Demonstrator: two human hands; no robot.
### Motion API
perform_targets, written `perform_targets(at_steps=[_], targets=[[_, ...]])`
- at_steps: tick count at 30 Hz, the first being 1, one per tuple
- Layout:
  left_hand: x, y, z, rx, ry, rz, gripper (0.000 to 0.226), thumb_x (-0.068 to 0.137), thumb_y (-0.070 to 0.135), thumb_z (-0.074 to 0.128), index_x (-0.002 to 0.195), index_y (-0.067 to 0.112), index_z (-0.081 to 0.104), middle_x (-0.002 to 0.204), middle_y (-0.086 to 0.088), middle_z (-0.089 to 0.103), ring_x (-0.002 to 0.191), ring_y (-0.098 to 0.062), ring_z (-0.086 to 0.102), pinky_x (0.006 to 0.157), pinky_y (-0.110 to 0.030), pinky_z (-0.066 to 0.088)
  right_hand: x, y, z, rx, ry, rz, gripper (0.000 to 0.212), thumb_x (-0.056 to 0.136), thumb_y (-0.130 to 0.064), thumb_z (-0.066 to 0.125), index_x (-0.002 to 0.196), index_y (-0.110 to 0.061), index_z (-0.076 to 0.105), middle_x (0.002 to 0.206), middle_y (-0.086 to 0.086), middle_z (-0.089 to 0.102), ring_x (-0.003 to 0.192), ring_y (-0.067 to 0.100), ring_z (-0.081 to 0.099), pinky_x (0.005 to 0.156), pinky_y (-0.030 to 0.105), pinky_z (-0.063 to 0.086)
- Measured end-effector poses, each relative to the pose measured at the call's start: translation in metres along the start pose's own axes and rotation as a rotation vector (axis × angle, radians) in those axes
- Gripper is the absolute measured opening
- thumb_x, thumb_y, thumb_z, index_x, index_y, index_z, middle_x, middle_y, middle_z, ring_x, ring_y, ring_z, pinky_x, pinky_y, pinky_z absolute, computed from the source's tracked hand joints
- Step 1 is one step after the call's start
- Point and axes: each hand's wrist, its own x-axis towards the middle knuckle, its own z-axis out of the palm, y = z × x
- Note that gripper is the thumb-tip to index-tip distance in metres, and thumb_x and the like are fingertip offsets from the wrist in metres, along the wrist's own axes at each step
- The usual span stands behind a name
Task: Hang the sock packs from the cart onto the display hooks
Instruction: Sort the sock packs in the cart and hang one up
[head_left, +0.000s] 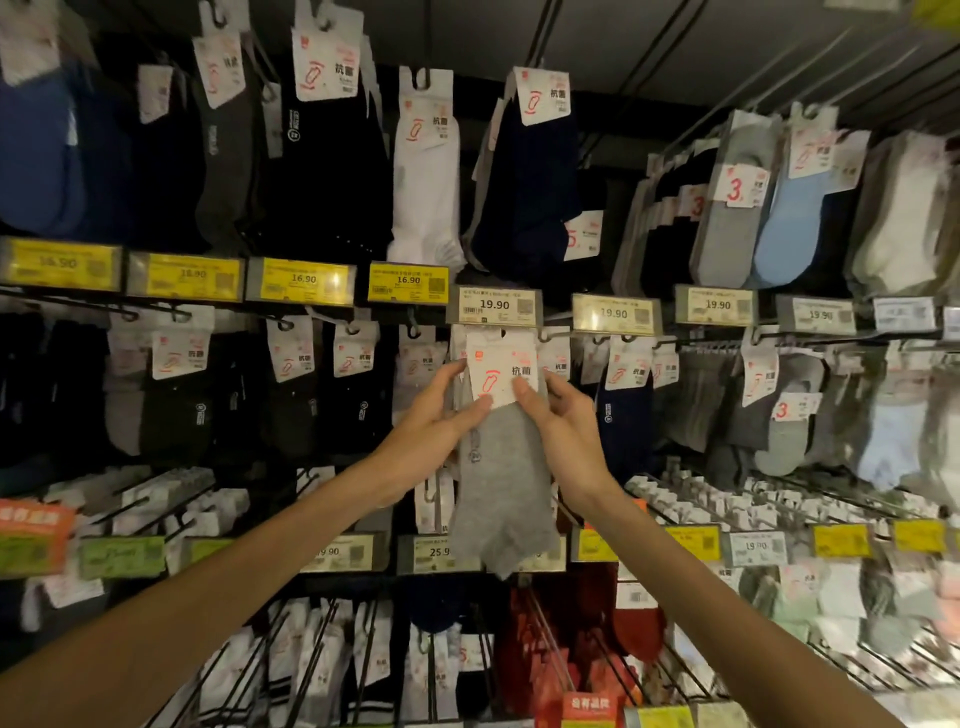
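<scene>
A grey sock pack with a white card header is held up against the middle row of the display, its top just under the 19.90 price tag. My left hand pinches the left edge of the card. My right hand pinches the card's right edge, thumb on its front. The hook behind the card is hidden by the card and tag. The cart is out of view.
Rows of hanging sock packs fill the wall: dark packs at left, a white pack and a navy pack above, pale packs at right. Price tag rails cross each row. Long bare hook prongs stick out at the bottom.
</scene>
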Motion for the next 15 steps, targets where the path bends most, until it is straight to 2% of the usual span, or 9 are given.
perform_targets(at_steps=[3, 7, 11, 15], targets=[[0.003, 0.009, 0.004, -0.018, 0.055, 0.030, 0.045, 0.099, 0.030, 0.056, 0.142, 0.030, 0.041, 0.120, 0.013, 0.065, 0.095, 0.003, 0.068, 0.071, -0.017, 0.055, 0.006, -0.013, 0.002, 0.000, 0.010, -0.048, 0.027, 0.099, -0.022, 0.056, 0.122, -0.011, 0.063, 0.112, 0.007, 0.072, 0.103, 0.023, 0.069, 0.088, 0.043, 0.057], [0.005, 0.016, 0.007, -0.106, 0.136, 0.015, 0.043, 0.100, 0.024, 0.056, 0.141, 0.027, 0.042, 0.112, 0.013, 0.064, 0.084, 0.004, 0.069, 0.061, -0.014, 0.053, 0.010, -0.020, 0.009, 0.012, 0.014, -0.050, 0.022, 0.099, -0.019, 0.056, 0.118, -0.017, 0.066, 0.107, 0.004, 0.074, 0.097, 0.019, 0.071, 0.081, 0.035, 0.059], [0.005, 0.018, 0.005, -0.135, 0.192, 0.012, 0.045, 0.099, 0.020, 0.056, 0.141, 0.027, 0.042, 0.126, 0.006, 0.060, 0.094, -0.003, 0.068, 0.064, -0.014, 0.053, 0.015, -0.020, 0.014, 0.059, 0.040, -0.004, 0.019, 0.098, -0.016, 0.057, 0.104, -0.031, 0.067, 0.100, -0.001, 0.074, 0.090, 0.012, 0.072, 0.068, 0.023, 0.057], [0.010, 0.026, 0.004, -0.090, 0.235, 0.022, 0.040, 0.100, 0.021, 0.055, 0.138, 0.026, 0.045, 0.110, 0.012, 0.064, 0.081, 0.003, 0.069, 0.060, -0.015, 0.053, 0.024, -0.023, 0.018, 0.119, 0.080, 0.065, 0.017, 0.095, -0.015, 0.060, 0.102, -0.028, 0.067, 0.099, 0.002, 0.075, 0.089, 0.015, 0.072, 0.071, 0.027, 0.058]])
